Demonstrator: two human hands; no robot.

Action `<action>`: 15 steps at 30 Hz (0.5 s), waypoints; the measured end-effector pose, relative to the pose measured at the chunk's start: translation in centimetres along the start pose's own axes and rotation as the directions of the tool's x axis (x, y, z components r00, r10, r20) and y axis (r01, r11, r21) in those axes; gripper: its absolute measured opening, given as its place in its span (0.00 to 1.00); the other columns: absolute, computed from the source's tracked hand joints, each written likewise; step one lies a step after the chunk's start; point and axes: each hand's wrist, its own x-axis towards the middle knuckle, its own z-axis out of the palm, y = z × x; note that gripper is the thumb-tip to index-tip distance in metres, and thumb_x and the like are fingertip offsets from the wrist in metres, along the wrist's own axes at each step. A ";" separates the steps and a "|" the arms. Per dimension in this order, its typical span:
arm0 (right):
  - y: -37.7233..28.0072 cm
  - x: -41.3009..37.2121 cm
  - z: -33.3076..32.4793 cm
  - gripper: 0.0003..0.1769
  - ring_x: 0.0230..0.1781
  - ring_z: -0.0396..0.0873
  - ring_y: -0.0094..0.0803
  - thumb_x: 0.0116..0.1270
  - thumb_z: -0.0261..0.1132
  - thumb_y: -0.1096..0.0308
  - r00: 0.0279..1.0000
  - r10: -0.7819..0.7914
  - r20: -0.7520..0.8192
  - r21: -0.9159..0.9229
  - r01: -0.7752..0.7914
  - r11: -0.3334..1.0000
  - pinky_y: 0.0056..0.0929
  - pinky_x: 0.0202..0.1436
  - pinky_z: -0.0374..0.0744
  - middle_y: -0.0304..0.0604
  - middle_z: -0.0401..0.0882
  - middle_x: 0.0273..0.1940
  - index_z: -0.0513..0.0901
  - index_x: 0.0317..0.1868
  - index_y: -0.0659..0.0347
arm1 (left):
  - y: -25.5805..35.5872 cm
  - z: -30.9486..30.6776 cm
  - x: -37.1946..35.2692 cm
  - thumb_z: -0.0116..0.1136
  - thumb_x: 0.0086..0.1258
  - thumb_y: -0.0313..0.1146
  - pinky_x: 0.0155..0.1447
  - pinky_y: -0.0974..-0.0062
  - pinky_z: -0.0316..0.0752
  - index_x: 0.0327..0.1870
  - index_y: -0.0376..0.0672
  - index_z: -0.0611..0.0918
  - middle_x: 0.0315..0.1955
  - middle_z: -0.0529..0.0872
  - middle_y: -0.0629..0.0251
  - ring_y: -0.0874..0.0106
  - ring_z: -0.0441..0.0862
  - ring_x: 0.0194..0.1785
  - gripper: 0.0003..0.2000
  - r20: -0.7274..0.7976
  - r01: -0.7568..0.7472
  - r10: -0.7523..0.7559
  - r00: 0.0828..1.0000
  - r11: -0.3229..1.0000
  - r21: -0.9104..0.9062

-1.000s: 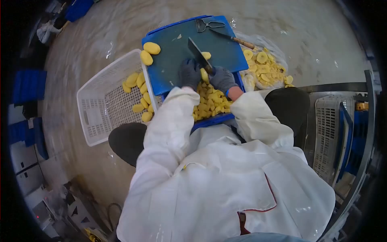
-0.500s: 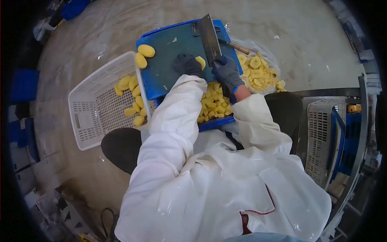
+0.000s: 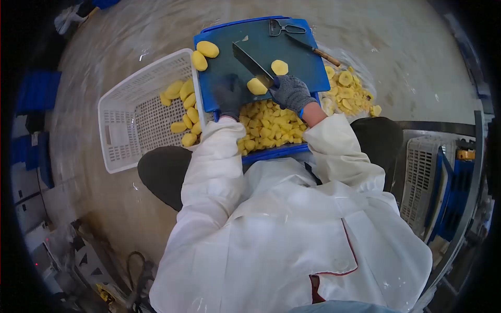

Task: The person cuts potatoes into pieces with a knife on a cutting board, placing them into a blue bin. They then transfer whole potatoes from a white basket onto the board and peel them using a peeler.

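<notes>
My right hand, in a grey glove, grips a cleaver whose blade lies low over a blue cutting board. Two potato halves rest on the board: one by the blade's heel, one just beyond it. My left hand, dark-gloved and blurred, sits at the board's near edge beside the nearer half, fingers curled, holding nothing I can see. Below the board a blue crate holds several cut potato chunks. Two whole peeled potatoes lie at the board's left corner.
A white plastic basket with several peeled potatoes stands left of the board. A peeler and a wooden-handled knife lie at the board's far edge. Potato slices fill a clear bag on the right. Stacked crates stand at the far right.
The cleaver came down from its raised position to the board, and the potato now lies in two halves. My left hand pulled back toward the board's near edge.
</notes>
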 end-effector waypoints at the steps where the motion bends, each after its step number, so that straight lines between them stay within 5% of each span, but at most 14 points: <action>1: -0.1 0.1 0.2 0.17 0.44 0.82 0.51 0.61 0.62 0.55 1.000 -0.006 -0.004 0.006 0.006 1.000 0.47 0.50 0.79 0.55 0.84 0.41 0.84 0.43 0.58 | 0.6 0.1 -0.6 0.63 0.60 0.35 0.54 0.58 0.73 0.42 0.38 0.83 0.40 0.84 0.50 0.51 0.80 0.47 0.13 0.018 -0.026 0.026 1.000 1.000 0.002; 4: -0.1 0.4 0.9 0.17 0.45 0.82 0.51 0.60 0.62 0.56 1.000 -0.018 -0.008 -0.017 0.018 1.000 0.47 0.51 0.79 0.55 0.84 0.41 0.84 0.42 0.58 | 3.9 0.0 -2.3 0.65 0.57 0.33 0.50 0.59 0.75 0.43 0.39 0.83 0.39 0.83 0.52 0.53 0.80 0.45 0.14 0.099 -0.154 0.143 0.985 0.982 0.106; 15: 0.7 4.0 4.7 0.15 0.42 0.82 0.52 0.61 0.61 0.58 0.987 -0.156 -0.024 -0.105 0.153 0.983 0.48 0.47 0.79 0.56 0.84 0.35 0.83 0.37 0.63 | 4.3 1.0 -2.7 0.66 0.57 0.33 0.48 0.61 0.76 0.45 0.39 0.82 0.40 0.81 0.52 0.53 0.81 0.42 0.15 0.109 -0.060 0.048 0.993 0.992 0.113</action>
